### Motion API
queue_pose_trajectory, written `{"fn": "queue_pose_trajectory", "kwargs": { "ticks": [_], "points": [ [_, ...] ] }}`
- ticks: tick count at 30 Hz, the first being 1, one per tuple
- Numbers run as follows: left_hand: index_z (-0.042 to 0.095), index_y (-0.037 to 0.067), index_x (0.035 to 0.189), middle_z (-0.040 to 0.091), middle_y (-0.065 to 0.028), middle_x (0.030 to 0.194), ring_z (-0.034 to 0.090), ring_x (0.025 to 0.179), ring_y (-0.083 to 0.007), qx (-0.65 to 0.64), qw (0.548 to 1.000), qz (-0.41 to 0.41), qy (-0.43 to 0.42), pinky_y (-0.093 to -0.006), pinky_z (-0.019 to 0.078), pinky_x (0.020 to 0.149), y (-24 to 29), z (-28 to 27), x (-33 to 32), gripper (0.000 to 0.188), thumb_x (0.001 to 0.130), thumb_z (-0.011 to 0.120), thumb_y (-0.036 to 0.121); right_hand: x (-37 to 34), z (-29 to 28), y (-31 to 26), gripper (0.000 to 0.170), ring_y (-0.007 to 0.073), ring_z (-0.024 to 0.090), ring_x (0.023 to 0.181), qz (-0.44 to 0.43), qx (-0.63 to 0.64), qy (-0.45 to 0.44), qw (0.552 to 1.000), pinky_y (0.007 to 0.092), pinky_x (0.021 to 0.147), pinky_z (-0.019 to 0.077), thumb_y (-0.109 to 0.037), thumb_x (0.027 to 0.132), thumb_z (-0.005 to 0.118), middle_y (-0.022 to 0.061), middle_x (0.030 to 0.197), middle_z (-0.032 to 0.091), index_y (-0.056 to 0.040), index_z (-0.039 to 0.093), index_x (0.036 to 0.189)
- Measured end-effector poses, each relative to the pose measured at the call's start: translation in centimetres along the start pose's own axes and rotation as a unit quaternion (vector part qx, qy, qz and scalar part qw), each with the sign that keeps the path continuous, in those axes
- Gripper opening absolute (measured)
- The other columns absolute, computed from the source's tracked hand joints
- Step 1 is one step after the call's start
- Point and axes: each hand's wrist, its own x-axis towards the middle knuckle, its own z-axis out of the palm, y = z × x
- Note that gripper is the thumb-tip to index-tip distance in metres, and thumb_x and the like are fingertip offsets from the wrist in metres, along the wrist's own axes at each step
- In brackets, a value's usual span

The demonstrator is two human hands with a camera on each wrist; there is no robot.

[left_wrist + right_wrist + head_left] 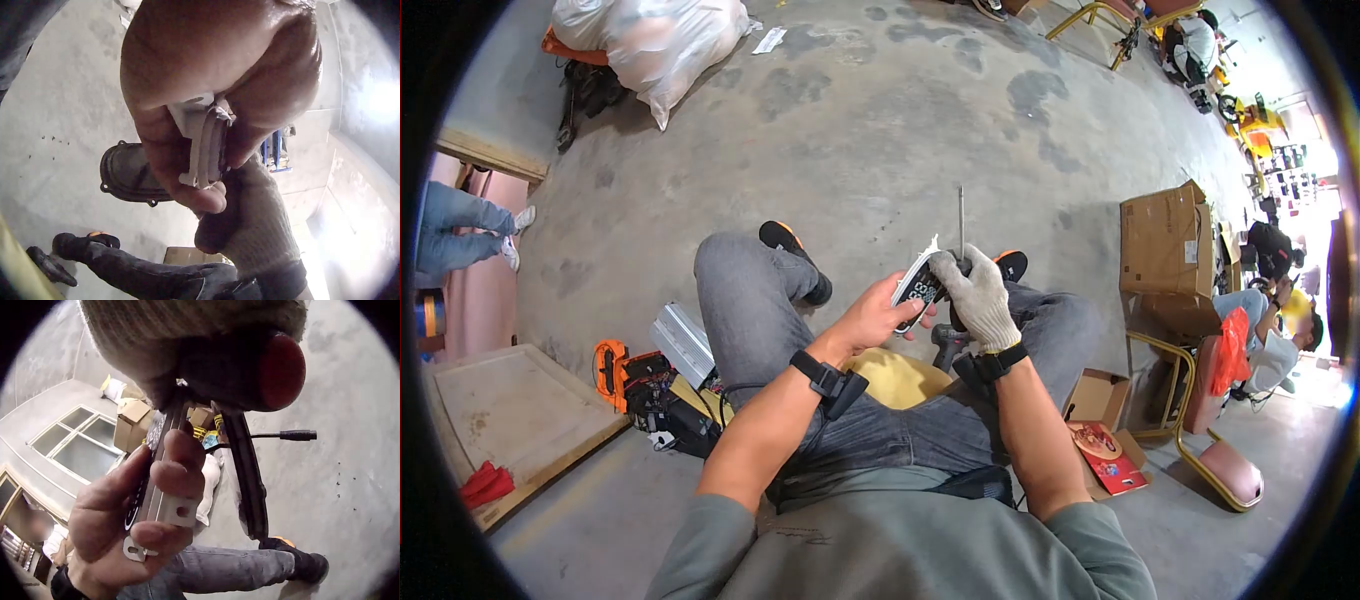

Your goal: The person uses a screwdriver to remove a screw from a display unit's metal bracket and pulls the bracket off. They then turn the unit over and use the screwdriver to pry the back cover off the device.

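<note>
My bare left hand pinches the edges of a flat display unit with printed digits, a pale rim and metal tabs. Beside it, my gloved right hand grips a screwdriver, its shaft pointing away from me. The dark handle with a red end shows under the glove in the right wrist view. A dark oval cover with small lugs is next to the hands in the left wrist view; the right wrist view shows this cover edge-on below the glove, a cable connector beside it. What holds the cover is hidden.
A power drill and yellow material are between the legs. Orange and black parts and a finned metal box are at left. Cardboard boxes and chairs stand at right. White bags lie at the far left; other people are around.
</note>
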Motion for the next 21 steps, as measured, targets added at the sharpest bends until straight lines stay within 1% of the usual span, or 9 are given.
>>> {"fn": "queue_pose_trajectory", "kwargs": {
  "ticks": [1,5,7,8,9,11,17,19,21],
  "points": [
    [0.049,0.006,0.133,0.069,-0.0073,0.112,0.068,0.099,-0.0158,-0.007,1.0,-0.001,0.002,-0.0303,0.058,0.07,0.0,0.0,0.0,0.035,0.103,0.06,0.02,0.0,0.0,0.3,0.036,0.0134,0.062,0.07,0.001,0.038,0.003,0.999,0.0331,0.065,0.0493,-0.033,0.094,0.067,0.0078,0.072,0.065,0.0024,0.068,0.097],
    [0.049,0.005,0.132,0.069,-0.0085,0.112,0.069,0.098,-0.0172,-0.007,1.0,-0.008,0.001,-0.0321,0.0595,0.07,0.4,0.1,-0.2,0.035,0.102,0.06,0.019,0.2,-0.2,0.7,0.036,0.0129,0.061,0.069,0.006,0.02,0.001,1.0,0.0319,0.064,0.0488,-0.033,0.095,0.066,0.0074,0.074,0.066,0.0025,0.069,0.097],
    [0.049,0.004,0.132,0.069,-0.0098,0.111,0.07,0.097,-0.0183,-0.045,0.999,-0.023,0.013,-0.033,0.0605,0.069,0.1,0.0,0.1,0.035,0.101,0.061,0.017,0.4,-0.2,1.5,0.034,0.012,0.06,0.069,0.026,0.059,-0.008,0.998,0.0309,0.065,0.0485,-0.031,0.095,0.065,0.0065,0.075,0.066,0.0028,0.069,0.097],
    [0.05,0.003,0.131,0.069,-0.0113,0.111,0.07,0.098,-0.0193,-0.052,0.999,-0.012,-0.001,-0.0325,0.0606,0.069,0.2,0.0,0.1,0.035,0.1,0.061,0.015,0.2,-0.7,1.0,0.034,0.0112,0.06,0.07,0.023,0.049,-0.021,0.998,0.0302,0.064,0.0483,-0.031,0.095,0.065,0.0046,0.076,0.066,0.0031,0.069,0.099],
    [0.051,0.003,0.131,0.07,-0.0125,0.111,0.07,0.098,-0.0197,-0.059,0.998,-0.014,-0.002,-0.0324,0.0609,0.069,0.2,-0.1,0.2,0.034,0.1,0.06,0.015,0.0,-0.6,0.9,0.034,0.0108,0.059,0.071,0.035,0.095,-0.023,0.995,0.0295,0.065,0.0479,-0.031,0.095,0.066,0.0034,0.077,0.065,0.0028,0.069,0.1],
    [0.052,0.003,0.131,0.07,-0.0144,0.111,0.071,0.098,-0.0212,-0.061,0.998,-0.004,-0.02,-0.0331,0.0612,0.069,0.4,-0.3,0.1,0.034,0.102,0.057,0.019,-0.1,-0.6,1.0,0.036,0.0101,0.059,0.072,0.036,0.111,-0.033,0.993,0.0287,0.065,0.0475,-0.032,0.095,0.065,0.003,0.079,0.066,0.0025,0.07,0.102],
    [0.053,0.003,0.131,0.07,-0.0153,0.11,0.072,0.099,-0.0241,-0.132,0.99,-0.039,0.012,-0.0339,0.0611,0.069,0.7,-0.2,0.0,0.035,0.106,0.053,0.028,-0.3,-0.4,0.7,0.04,0.0091,0.057,0.072,0.032,0.095,-0.025,0.995,0.028,0.064,0.0464,-0.037,0.096,0.064,0.0033,0.079,0.066,0.0018,0.07,0.102],
    [0.053,0.003,0.131,0.071,-0.0151,0.109,0.072,0.099,-0.0244,-0.122,0.992,-0.037,0.006,-0.0345,0.0612,0.07,0.6,-0.1,0.1,0.038,0.106,0.053,0.033,-0.6,-0.4,0.2,0.04,0.0089,0.056,0.07,0.031,0.086,-0.021,0.996,0.0282,0.063,0.0461,-0.038,0.096,0.064,0.0028,0.077,0.064,0.0009,0.07,0.101],
    [0.052,0.003,0.131,0.071,-0.0146,0.109,0.072,0.1,-0.0238,-0.061,0.998,-0.019,0.02,-0.0339,0.0611,0.07,0.5,0.0,0.1,0.041,0.106,0.054,0.036,-0.7,-0.4,-0.4,0.039,0.0087,0.056,0.069,0.03,0.048,-0.029,0.998,0.0287,0.063,0.0462,-0.039,0.094,0.067,0.0025,0.075,0.064,0.0004,0.07,0.1]
  ]
}}
